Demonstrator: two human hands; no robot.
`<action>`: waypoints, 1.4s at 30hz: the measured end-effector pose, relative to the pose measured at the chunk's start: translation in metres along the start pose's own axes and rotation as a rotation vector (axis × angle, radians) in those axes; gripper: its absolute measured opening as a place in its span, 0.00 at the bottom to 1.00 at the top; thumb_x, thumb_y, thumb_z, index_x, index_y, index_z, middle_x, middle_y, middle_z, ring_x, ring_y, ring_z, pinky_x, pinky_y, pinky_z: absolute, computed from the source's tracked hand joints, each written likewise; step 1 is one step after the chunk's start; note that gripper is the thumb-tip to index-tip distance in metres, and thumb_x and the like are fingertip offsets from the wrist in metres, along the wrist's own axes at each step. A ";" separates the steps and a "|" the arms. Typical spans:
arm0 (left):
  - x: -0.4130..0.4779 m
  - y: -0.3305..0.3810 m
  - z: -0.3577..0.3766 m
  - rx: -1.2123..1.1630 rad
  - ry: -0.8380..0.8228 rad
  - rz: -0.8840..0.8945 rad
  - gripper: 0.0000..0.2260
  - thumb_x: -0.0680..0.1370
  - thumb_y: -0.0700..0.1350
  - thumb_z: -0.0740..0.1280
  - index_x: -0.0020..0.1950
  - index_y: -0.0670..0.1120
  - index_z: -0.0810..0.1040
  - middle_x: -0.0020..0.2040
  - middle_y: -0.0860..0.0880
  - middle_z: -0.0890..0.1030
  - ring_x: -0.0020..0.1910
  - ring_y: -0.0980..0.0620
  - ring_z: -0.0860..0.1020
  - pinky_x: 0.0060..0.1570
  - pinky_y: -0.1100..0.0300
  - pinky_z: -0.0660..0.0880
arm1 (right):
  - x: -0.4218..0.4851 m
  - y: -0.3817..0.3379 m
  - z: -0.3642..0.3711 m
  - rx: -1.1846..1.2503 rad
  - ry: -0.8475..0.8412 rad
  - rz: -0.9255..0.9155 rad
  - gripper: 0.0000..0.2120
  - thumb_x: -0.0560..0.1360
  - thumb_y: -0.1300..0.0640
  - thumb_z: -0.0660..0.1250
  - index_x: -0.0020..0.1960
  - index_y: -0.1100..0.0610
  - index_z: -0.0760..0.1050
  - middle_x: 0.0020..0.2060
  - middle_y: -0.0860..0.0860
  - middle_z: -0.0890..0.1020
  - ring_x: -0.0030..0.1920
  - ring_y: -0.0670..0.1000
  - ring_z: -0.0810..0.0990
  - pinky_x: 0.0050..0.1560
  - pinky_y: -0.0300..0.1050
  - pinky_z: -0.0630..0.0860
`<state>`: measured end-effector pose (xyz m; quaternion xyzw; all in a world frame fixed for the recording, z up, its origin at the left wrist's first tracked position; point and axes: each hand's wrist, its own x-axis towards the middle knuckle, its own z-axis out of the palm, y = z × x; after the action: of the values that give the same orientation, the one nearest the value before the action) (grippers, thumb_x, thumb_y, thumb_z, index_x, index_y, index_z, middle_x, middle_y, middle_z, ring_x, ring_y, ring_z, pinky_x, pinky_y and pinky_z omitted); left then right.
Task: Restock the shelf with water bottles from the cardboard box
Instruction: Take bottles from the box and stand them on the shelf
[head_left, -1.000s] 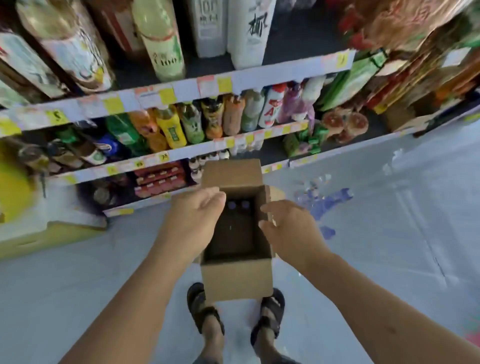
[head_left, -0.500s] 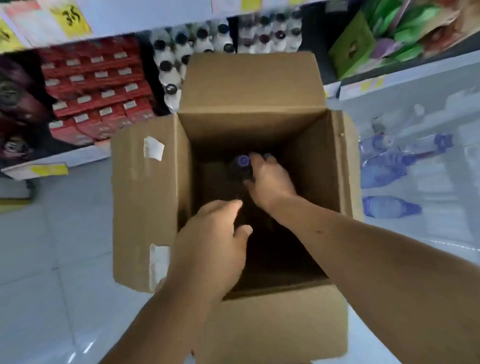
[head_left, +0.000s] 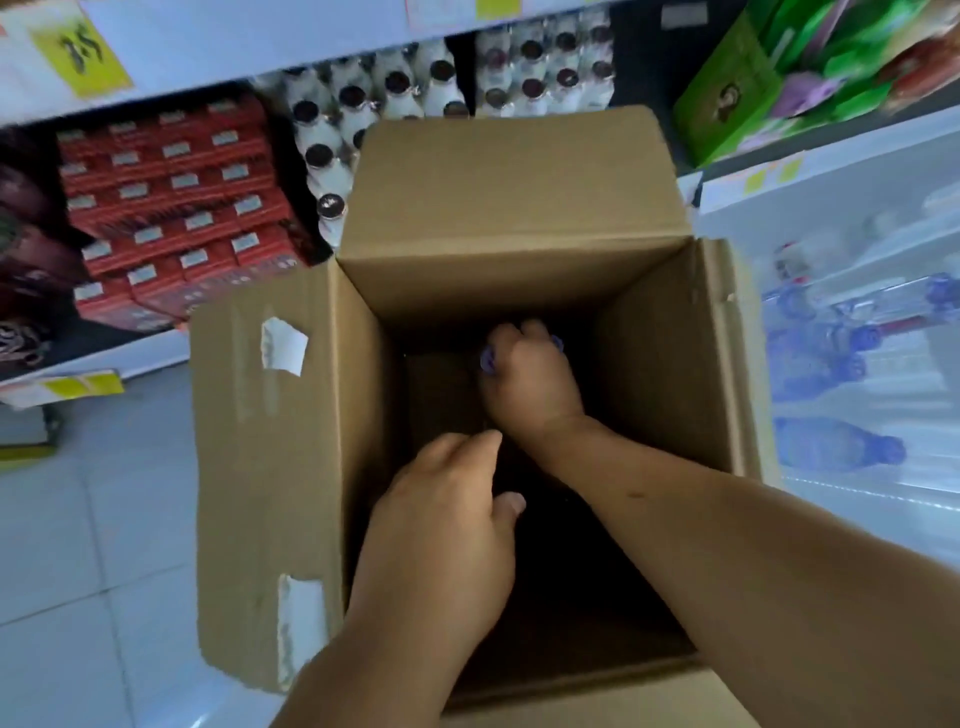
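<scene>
Deep in the open corrugated cardboard box (head_left: 519, 218), a right hand (head_left: 535, 379) curls around a purple-capped water bottle (head_left: 488, 358). The left hand (head_left: 441, 540) hovers loose-fingered at 7 o'clock, grasping nothing. Clear plastic bottles (head_left: 836, 447) lie at 3 o'clock.

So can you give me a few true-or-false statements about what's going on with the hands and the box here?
1. The right hand is deep inside the box. True.
2. The left hand holds a bottle. False: it is empty, hovering over the box opening.
3. The box flaps are taped shut. False: they are folded open.
4. Blue-capped bottles lie to the right of the box. True.
5. The right hand is closed around purple bottle caps. True.
</scene>
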<state>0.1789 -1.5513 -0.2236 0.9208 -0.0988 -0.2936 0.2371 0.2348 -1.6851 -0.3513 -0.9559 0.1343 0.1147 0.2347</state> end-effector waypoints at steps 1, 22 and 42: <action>-0.007 0.006 -0.011 0.007 0.001 -0.012 0.25 0.79 0.54 0.64 0.76 0.58 0.62 0.73 0.59 0.66 0.69 0.57 0.67 0.63 0.63 0.66 | -0.013 -0.009 -0.021 0.035 0.033 -0.009 0.09 0.75 0.60 0.66 0.54 0.60 0.77 0.54 0.59 0.74 0.45 0.63 0.78 0.45 0.55 0.79; -0.314 0.255 -0.406 -0.651 0.236 0.358 0.31 0.64 0.49 0.77 0.60 0.67 0.67 0.59 0.61 0.80 0.60 0.58 0.79 0.62 0.48 0.75 | -0.313 -0.319 -0.665 0.467 0.579 -0.482 0.08 0.64 0.58 0.74 0.42 0.60 0.82 0.34 0.56 0.81 0.36 0.53 0.77 0.37 0.51 0.74; -0.425 0.405 -0.549 -0.478 0.505 0.572 0.25 0.69 0.55 0.77 0.60 0.66 0.68 0.54 0.64 0.79 0.53 0.65 0.79 0.50 0.60 0.78 | -0.354 -0.338 -0.813 0.833 0.282 -0.544 0.40 0.66 0.55 0.77 0.73 0.43 0.62 0.56 0.46 0.82 0.52 0.46 0.84 0.55 0.52 0.82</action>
<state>0.1408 -1.5585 0.5792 0.8185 -0.2179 0.0029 0.5315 0.1346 -1.7149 0.5918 -0.7880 -0.0544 -0.1435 0.5963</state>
